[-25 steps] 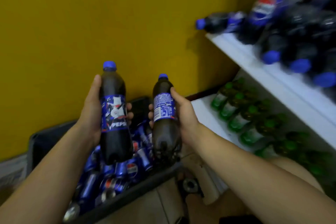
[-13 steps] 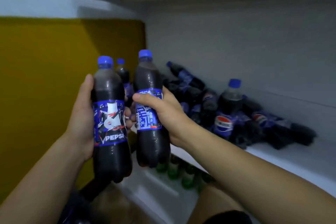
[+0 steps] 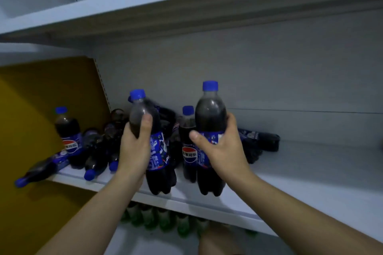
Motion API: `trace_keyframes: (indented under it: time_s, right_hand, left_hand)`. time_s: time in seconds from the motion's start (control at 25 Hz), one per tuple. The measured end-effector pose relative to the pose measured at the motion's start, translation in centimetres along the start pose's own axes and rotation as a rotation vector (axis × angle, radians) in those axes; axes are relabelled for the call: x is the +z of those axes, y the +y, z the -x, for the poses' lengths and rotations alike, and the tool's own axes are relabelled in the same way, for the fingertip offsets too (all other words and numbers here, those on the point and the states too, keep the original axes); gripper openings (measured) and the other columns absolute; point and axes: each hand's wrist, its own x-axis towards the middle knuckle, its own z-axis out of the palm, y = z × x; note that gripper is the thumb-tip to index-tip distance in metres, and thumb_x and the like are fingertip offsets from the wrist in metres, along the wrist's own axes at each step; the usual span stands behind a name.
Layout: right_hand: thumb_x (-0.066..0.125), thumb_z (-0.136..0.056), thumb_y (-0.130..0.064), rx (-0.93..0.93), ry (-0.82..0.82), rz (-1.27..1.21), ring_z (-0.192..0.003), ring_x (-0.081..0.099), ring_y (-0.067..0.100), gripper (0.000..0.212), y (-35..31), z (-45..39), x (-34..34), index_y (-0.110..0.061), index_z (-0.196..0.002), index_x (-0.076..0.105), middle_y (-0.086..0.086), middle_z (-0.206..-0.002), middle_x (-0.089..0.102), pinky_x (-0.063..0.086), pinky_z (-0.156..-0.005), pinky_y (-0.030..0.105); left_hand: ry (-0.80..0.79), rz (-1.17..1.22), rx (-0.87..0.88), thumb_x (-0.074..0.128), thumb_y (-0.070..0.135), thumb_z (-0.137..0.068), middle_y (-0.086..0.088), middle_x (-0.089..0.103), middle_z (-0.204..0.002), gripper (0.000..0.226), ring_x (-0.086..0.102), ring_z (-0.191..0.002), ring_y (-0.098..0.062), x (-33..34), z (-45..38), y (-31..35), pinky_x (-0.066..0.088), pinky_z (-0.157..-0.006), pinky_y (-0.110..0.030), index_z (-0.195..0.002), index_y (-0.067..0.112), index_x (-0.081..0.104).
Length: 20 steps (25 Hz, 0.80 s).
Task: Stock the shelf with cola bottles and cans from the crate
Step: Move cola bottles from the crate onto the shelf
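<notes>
Two cola bottles are being held upright over the front of the middle shelf (image 3: 310, 190), caps up, long axes near vertical. The left hand (image 3: 135, 149) is being wrapped around the left bottle (image 3: 158, 151), the right hand (image 3: 221, 147) around the right bottle (image 3: 210, 122). Behind, bottles already stocked (image 3: 99, 147) are lying mostly toppled. The crate is not being shown, so what is left cannot be told.

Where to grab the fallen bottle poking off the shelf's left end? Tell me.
Grip the fallen bottle round its label band, coming from the front left. It lies on its side, cap overhanging the shelf edge, and standing bottles crowd its right.
</notes>
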Motion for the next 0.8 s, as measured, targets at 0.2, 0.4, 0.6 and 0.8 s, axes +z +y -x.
trace_keyframes:
  time_s: [0.2,0.4,0.6,0.8]
  right_hand:
    - [0.088,-0.074,-0.027,-0.005,0.091,0.062,-0.11,0.052,-0.02,0.085,5.7,0.3,0.7,-0.033,-0.139,0.034,-0.034,-0.116,0.053,0.042,-0.087,0.003]
    - [0.093,-0.066,-0.03,0.02,0.103,0.109,-0.111,0.048,-0.018,0.1,8.6,-0.9,1.1,-0.035,-0.144,0.03,-0.035,-0.121,0.047,0.036,-0.092,0.003]
    - [0.093,-0.064,-0.036,-0.018,0.134,0.136,-0.115,0.05,-0.013,0.099,9.9,-1.5,1.4,-0.044,-0.138,0.028,-0.028,-0.125,0.05,0.044,-0.1,0.017]
    - [0.093,-0.062,-0.044,-0.106,0.178,0.218,-0.135,0.042,0.007,0.11,8.9,-0.7,0.6,-0.031,-0.148,0.026,-0.011,-0.145,0.04,0.039,-0.113,0.03]
  left_hand:
    - [-0.005,-0.13,0.069,0.056,0.056,-0.08,0.013,0.059,-0.108,0.051,0.055,-0.1,0.003,1.0,0.1,-4.8,0.045,-0.088,-0.024,-0.123,0.031,0.045]
    - [-0.046,-0.093,0.079,0.063,0.049,-0.08,0.014,0.058,-0.117,0.062,0.057,-0.107,0.004,2.8,-0.7,-8.3,0.047,-0.085,-0.018,-0.134,0.03,0.039]
    - [-0.123,-0.11,0.107,0.067,0.034,-0.09,0.013,0.055,-0.132,0.064,0.055,-0.117,0.004,2.9,-1.9,-9.8,0.049,-0.089,-0.017,-0.144,0.032,0.032]
    - [-0.171,-0.137,0.11,0.065,0.04,-0.09,0.007,0.049,-0.142,0.073,0.051,-0.127,-0.003,1.4,-1.1,-9.8,0.046,-0.104,-0.029,-0.151,0.036,0.024]
